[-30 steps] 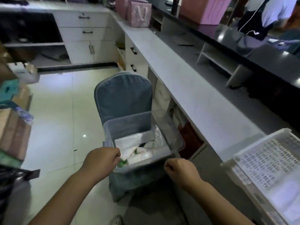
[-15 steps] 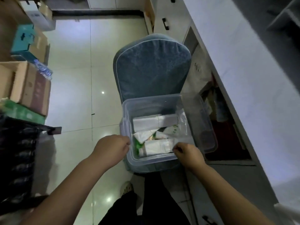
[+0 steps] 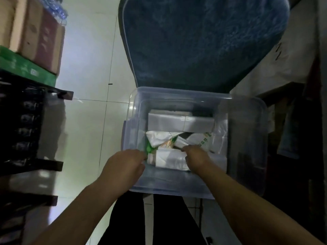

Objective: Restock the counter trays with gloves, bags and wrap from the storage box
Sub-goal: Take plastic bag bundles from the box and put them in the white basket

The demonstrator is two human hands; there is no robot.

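Both hands reach down into a clear box [image 3: 247,138]. The left hand [image 3: 126,165] is curled, its fingers at the near left inner corner, touching a green-edged packet [image 3: 150,149]; whether it pinches the packet cannot be told. The right hand [image 3: 196,157] lies with fingers bent over the right end of a white pack [image 3: 169,160], gripping its edge.

The pack lies between the two hands, against the near wall of the box. Just beyond the hands sit crumpled white bags [image 3: 159,138] with green print, and beyond those a long grey-white bundle [image 3: 180,123] runs across the far side. To the right of the right hand, a strip of the box floor shows, dim through the plastic.

The box rests on a blue chair [image 3: 203,41], its back rising beyond the far rim. Left of the left hand is open tiled floor [image 3: 88,121], then a dark rack [image 3: 26,129] with cartons [image 3: 35,32] above it. Right of the box stand dim shelves [image 3: 292,85], close by.
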